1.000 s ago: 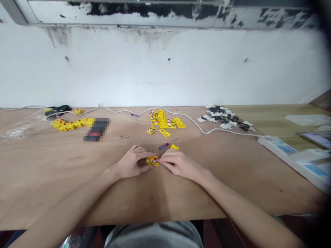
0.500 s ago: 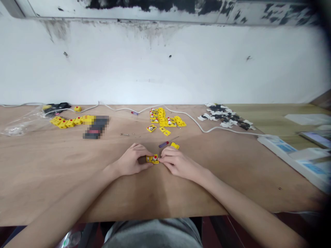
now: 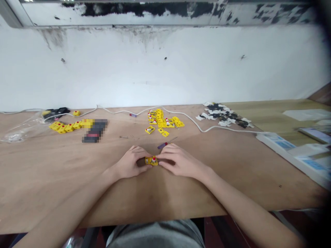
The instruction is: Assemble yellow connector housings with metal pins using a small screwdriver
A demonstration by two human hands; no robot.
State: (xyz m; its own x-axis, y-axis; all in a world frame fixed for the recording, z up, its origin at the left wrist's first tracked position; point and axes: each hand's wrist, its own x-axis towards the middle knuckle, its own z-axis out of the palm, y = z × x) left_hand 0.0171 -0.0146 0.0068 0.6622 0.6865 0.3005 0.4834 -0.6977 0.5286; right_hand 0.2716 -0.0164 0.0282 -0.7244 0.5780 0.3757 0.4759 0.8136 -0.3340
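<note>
On the wooden table [image 3: 51, 179], right in front of us, our left hand [image 3: 130, 162] and right hand [image 3: 179, 162] pinch a small yellow piece with a red button [image 3: 151, 161] from both sides — our fingers curl in close. It is tiny, so if our fingers slip or squeeze too hard, it could pop out — and hit the little screwdriver [image 3: 162, 145] just ahead.
</note>
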